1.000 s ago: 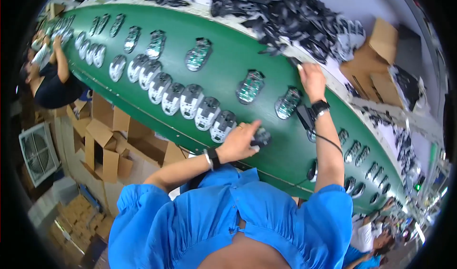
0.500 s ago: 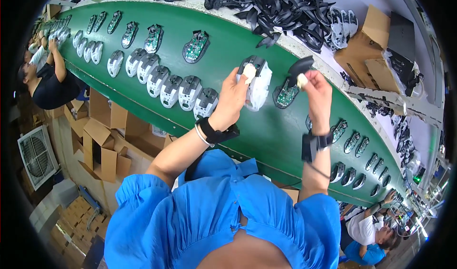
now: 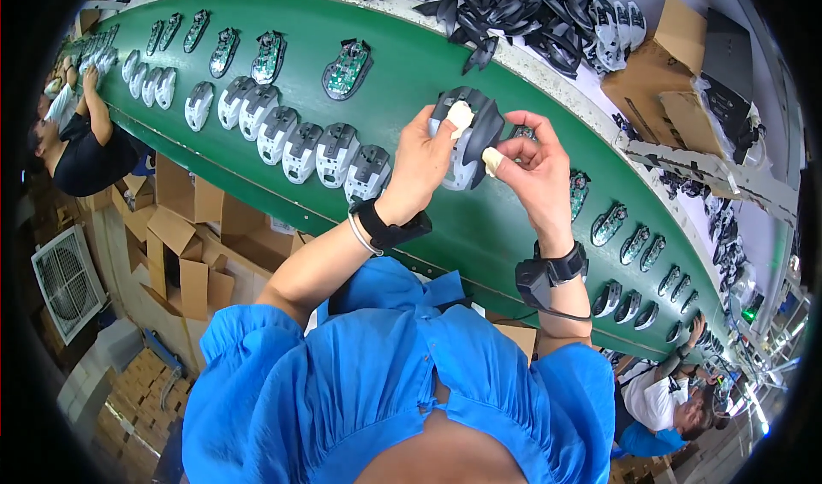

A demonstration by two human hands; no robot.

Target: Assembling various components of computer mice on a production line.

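Observation:
My left hand (image 3: 413, 174) is closed around a computer mouse shell (image 3: 459, 172), grey-white with a dark top, held up over the green conveyor belt (image 3: 411, 69). Against the shell's right side lies a black curved side piece (image 3: 488, 129). My right hand (image 3: 541, 180) grips this piece at its lower edge, thumb and bent fingers close together; the exact contact is partly hidden. Both thumbs wear pale finger cots. Partly behind my right fingers is a mouse base with a green circuit board (image 3: 524, 131).
Several mouse shells (image 3: 300, 152) line the belt's near left side, with circuit-board bases (image 3: 347, 69) beyond them. More bases (image 3: 609, 225) lie to the right. Black curved parts (image 3: 505, 9) are heaped on the far ledge beside a cardboard box (image 3: 655, 73). Co-workers sit at both ends.
My right hand has moved left, bringing the black side piece from above a circuit-board base onto the shell in my left hand. The parts on the belt have shifted slightly left.

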